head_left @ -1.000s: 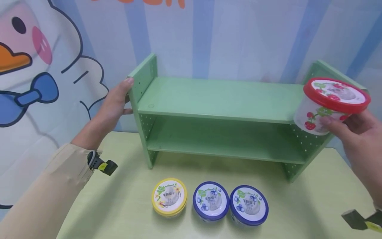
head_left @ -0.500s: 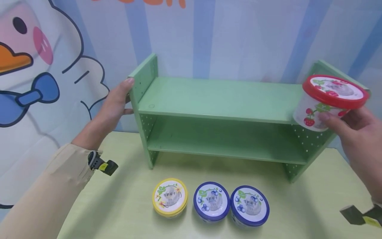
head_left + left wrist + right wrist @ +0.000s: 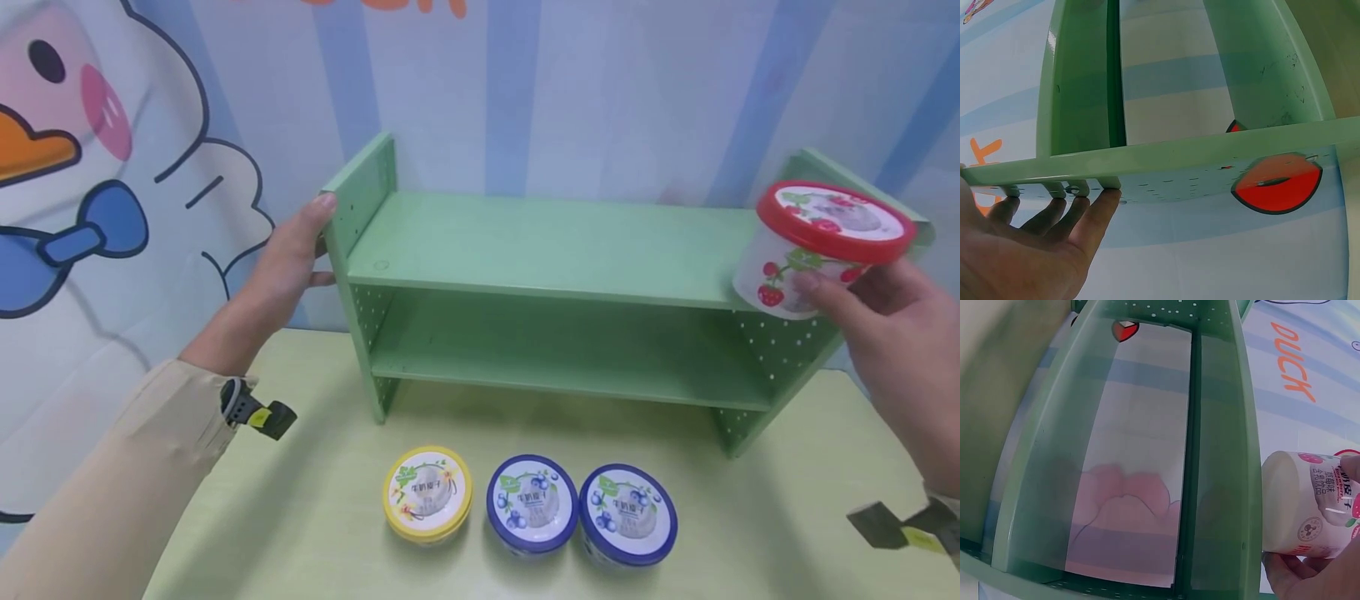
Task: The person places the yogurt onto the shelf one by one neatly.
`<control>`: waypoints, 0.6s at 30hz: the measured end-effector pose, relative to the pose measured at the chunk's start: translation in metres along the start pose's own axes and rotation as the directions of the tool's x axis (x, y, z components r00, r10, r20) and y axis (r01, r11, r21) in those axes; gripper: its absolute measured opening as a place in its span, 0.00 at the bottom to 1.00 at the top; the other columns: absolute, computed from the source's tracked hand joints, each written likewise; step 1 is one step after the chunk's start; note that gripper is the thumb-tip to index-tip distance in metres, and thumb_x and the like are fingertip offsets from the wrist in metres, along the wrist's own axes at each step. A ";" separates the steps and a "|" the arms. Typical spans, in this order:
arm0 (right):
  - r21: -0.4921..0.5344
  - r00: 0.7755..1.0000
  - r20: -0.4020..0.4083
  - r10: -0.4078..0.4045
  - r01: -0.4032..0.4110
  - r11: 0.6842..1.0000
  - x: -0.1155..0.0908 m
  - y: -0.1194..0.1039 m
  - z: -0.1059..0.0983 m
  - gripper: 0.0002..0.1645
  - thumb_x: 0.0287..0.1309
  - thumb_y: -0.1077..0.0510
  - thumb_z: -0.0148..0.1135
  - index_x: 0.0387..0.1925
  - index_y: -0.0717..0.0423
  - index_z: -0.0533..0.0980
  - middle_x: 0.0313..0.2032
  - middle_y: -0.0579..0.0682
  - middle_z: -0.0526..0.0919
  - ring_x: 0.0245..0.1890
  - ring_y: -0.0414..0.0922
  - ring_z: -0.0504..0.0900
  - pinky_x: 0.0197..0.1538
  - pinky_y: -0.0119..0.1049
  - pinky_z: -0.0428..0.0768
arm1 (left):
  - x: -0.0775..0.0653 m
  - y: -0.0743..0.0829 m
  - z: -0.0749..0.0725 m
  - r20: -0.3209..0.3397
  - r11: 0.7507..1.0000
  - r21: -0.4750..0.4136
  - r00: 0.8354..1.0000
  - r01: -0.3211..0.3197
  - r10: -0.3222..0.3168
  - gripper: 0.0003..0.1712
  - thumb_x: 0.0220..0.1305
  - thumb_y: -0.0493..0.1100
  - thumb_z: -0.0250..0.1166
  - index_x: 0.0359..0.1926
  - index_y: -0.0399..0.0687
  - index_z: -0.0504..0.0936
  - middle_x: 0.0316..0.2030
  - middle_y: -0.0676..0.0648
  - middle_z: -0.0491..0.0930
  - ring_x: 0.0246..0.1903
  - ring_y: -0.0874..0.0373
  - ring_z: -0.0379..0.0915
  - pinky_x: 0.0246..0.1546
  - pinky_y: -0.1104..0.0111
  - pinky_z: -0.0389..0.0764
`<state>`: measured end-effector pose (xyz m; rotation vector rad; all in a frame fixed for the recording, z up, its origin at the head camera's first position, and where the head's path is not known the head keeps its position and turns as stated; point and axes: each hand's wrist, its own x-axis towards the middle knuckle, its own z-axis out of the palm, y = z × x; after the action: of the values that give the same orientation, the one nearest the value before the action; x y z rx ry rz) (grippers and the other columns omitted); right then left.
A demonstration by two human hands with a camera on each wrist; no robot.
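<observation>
My right hand (image 3: 892,333) grips a tub with a red lid (image 3: 840,221) and strawberry print, thumb on its near side. The tub is held nearly upright and overlaps the right end of the green shelf's top board (image 3: 547,246) in the head view. In the right wrist view, the tub's pale base (image 3: 1279,506) lies right at the board's edge. My left hand (image 3: 288,258) touches the shelf's left side panel (image 3: 358,208), thumb tip at its top front corner. Fairly straight fingers (image 3: 1094,219) rest against the panel's outer face in the left wrist view.
On the table (image 3: 300,500) before the shelf stand a yellow-lidded tub (image 3: 427,496) and two blue-lidded tubs, one in the middle (image 3: 532,504) and one right (image 3: 628,515), side by side. The lower board (image 3: 555,350) lies beneath the top one. A printed cloth backdrop (image 3: 600,100) hangs behind.
My right hand has raised the red-lidded tub slightly and shifted it a little to the left. The left hand, shelf and other tubs have stayed where they were.
</observation>
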<state>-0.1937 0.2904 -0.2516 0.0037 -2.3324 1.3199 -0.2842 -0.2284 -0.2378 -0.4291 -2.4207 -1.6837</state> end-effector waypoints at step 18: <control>-0.025 1.000 -0.020 0.002 -0.003 1.000 0.010 -0.006 0.008 0.34 0.66 0.50 0.62 0.71 0.40 0.64 0.65 0.48 0.70 0.56 0.41 0.70 0.43 0.15 0.73 | -0.001 0.001 0.001 -0.010 1.000 0.023 1.000 0.019 -0.019 0.42 0.69 0.74 0.40 0.69 0.51 0.67 0.62 0.44 0.69 0.67 0.47 0.60 0.56 0.40 0.69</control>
<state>-0.2047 0.2831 -0.2466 -0.0201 -2.3328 1.2859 -0.2832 -0.2278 -0.2375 -0.3950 -2.4430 -1.6594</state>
